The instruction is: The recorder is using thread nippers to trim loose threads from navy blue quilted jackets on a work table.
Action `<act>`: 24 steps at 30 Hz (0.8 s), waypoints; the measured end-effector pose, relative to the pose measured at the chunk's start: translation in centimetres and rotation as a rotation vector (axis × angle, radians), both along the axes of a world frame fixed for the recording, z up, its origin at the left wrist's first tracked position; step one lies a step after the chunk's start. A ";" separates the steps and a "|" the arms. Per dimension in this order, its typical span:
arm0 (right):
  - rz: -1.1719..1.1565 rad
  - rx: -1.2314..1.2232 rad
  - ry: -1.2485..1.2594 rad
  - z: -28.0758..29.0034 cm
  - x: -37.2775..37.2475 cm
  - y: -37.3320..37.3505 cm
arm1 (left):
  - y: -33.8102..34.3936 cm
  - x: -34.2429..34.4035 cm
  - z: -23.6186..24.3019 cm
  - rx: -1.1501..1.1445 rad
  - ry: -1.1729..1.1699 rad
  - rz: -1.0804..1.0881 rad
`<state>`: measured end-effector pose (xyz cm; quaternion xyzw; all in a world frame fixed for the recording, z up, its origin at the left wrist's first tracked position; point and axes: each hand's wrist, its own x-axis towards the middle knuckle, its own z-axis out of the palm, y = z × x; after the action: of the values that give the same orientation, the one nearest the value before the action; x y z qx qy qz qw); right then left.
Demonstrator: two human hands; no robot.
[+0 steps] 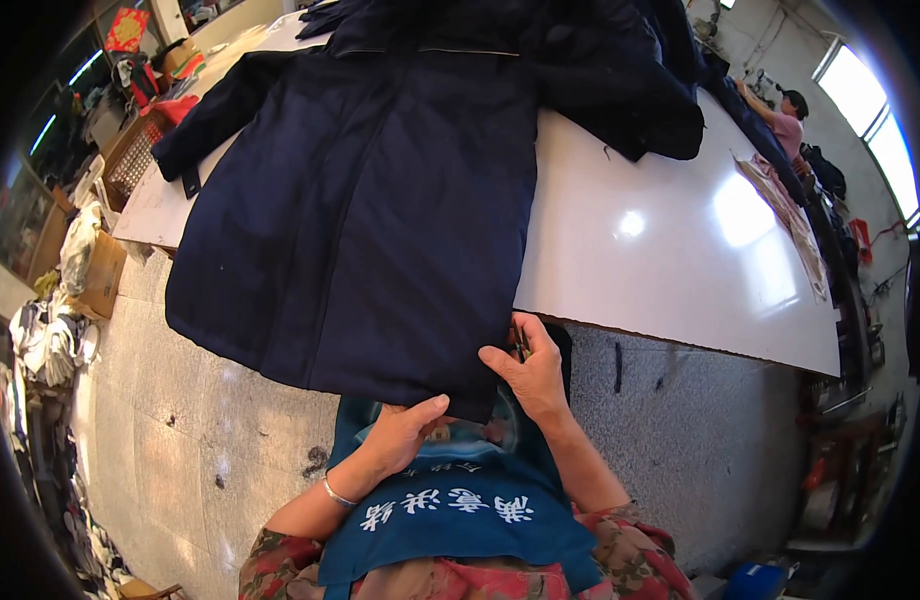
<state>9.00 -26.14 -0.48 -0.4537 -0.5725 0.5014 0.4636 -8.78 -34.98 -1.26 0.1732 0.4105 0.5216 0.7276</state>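
Note:
A long navy coat [370, 230] lies spread on the table, its sleeves outward and its lower hem hanging over the near edge. My left hand [405, 430] pinches that hem, thumb on top and fingers hidden beneath the cloth. At the coat's lower right corner, my right hand [532, 365] is closed, its thumb against the side edge. Tucked in its curled fingers is a small dark tool [521, 342] that looks like thread snips, mostly hidden by the hand.
The white table [640, 250] has a near edge slanting down to the right. More dark garments [620, 30] are heaped at the far side. Another person [786, 120] stands far right. Cloth piles and a cardboard box [102, 275] line the left.

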 end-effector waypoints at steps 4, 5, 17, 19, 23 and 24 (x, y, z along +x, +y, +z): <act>-0.066 0.040 -0.136 1.1 1.0 3.2 | -0.8 -1.4 -0.9 -0.070 0.096 -0.037; -0.107 0.079 -0.191 2.9 1.1 4.7 | -1.2 -2.0 -1.4 -0.070 0.100 -0.034; -0.391 0.373 -0.762 3.0 -1.3 28.4 | -2.0 -2.6 -2.3 -0.117 0.249 -0.133; -0.334 0.294 -0.589 3.3 0.6 29.0 | -1.9 -2.8 -1.2 -0.122 0.283 -0.186; -0.454 0.259 -0.628 5.2 8.5 25.3 | -2.1 -4.9 -0.6 0.212 0.458 -0.615; -0.475 0.264 -0.604 5.4 11.5 24.0 | -2.4 -5.5 -0.1 0.289 0.531 -0.726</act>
<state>20.53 -2.15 4.89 -0.6368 -0.6215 0.1468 0.4320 -14.25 -37.37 -1.34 0.5324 0.4186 0.2226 0.7013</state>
